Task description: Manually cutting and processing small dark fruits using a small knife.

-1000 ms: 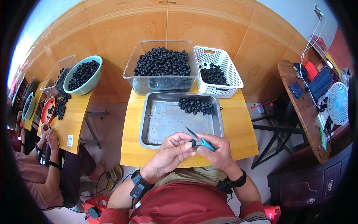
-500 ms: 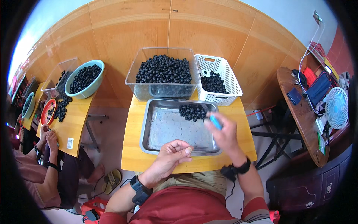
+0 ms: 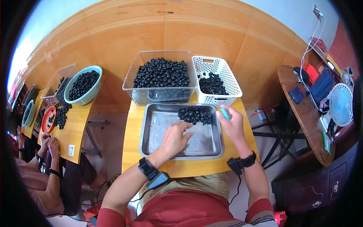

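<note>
A shallow metal tray [image 3: 159,130] lies on the wooden table in front of me. Small black round pieces [image 3: 194,116], much like dark berries, are heaped at its far right. My left hand [image 3: 175,139] is over the tray just short of this heap, thumb apart from the fingers, nothing visible in it. At the tray's right rim, my right hand [image 3: 232,123] is closed round a small tool with a blue handle [image 3: 225,113]; its tip is too blurred to make out.
Behind the tray stand a clear plastic bin [image 3: 130,85] full of black pieces and a white perforated basket [image 3: 236,89] with fewer. To the left a person works at another table, with a pale green bowl [image 3: 97,87] and red plate [image 3: 45,123]. A white fan [image 3: 341,104] stands at right.
My left hand has moved forward over the tray, its thumb and fingers parting. My right hand has drawn back to the right, away from the heap, with the blue-handled tool.
</note>
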A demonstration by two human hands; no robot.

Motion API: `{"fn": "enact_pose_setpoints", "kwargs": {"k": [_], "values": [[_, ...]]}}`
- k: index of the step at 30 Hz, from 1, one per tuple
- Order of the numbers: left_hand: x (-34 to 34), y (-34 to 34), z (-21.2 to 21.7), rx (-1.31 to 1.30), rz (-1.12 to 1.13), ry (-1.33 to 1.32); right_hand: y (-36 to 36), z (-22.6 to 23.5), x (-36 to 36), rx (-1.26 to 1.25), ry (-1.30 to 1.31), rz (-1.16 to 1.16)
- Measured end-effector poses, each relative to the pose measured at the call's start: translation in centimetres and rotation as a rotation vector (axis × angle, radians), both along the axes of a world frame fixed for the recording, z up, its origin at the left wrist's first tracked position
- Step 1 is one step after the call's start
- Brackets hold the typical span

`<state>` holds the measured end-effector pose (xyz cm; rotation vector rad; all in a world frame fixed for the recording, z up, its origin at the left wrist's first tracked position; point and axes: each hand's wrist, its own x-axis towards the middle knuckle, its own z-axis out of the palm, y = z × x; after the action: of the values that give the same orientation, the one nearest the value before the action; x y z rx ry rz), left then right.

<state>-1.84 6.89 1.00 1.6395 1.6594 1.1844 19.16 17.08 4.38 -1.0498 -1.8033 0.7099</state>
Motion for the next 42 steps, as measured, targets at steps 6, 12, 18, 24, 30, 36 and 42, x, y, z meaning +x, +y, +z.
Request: {"fn": "enact_pose_setpoints", "kwargs": {"k": [6, 12, 18, 24, 30, 36, 42], "values": [[0.1, 4.7, -1.8, 0.106, -0.052, 0.620, -4.7, -1.2, 1.9, -0.116, 0.089, 0.002], [0.6, 6.2, -3.0, 0.066, -0.056, 0.674, -6.9, -1.9, 3.9, -0.226, 0.109, 0.012], [0.8, 5.8, -2.8, 0.089, -0.133, 0.638, -7.8, -2.8, 3.8, -0.214, 0.150, 0.039], [1.0, 4.1, -2.2, 0.109, -0.243, 0.650, -8.1, -3.2, 2.9, -0.222, 0.174, 0.084], [1.2, 3.6, -2.6, 0.122, -0.291, 0.561, -8.1, -3.4, 2.4, -0.220, 0.158, 0.108], [0.8, 2.6, -1.7, -0.060, -0.319, 0.005, -8.2, -3.3, 2.4, -0.237, 0.184, 0.078], [-0.1, 1.5, -1.2, -0.270, -0.286, -0.871, -8.1, -3.6, 2.3, -0.279, 0.186, 0.092]]}}
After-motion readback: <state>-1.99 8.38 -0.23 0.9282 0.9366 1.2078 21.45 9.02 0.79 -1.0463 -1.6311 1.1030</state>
